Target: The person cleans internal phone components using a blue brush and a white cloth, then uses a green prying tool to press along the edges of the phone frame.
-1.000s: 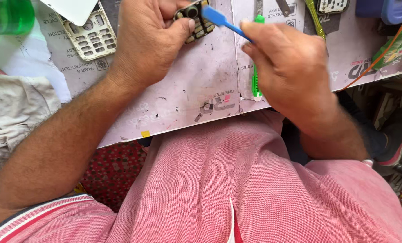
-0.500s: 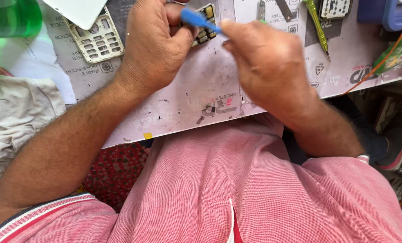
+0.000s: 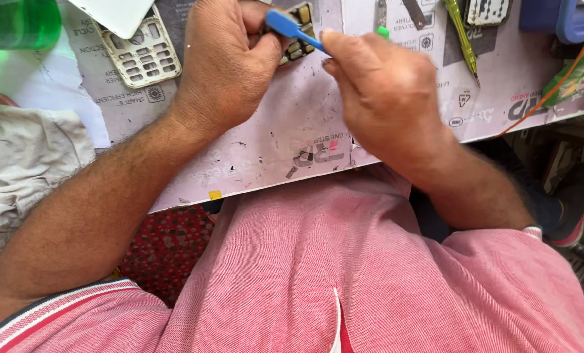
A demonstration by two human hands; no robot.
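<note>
Left hand (image 3: 230,62) fingers grip a small circuit board (image 3: 298,33); right hand (image 3: 386,98) fingers pinch a blue tool (image 3: 292,27) against it, a keypad (image 3: 138,52) lying left.

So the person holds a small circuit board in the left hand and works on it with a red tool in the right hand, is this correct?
Not quite: the tool is blue, not red, as the head view shows. The rest stands: the left hand holds the small circuit board, and the right hand works on it with the tool.

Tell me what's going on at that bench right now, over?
Left hand grips a small keypad board. Right hand holds a blue tool against it. White keypad cover lies apart, nothing blocking.
</note>
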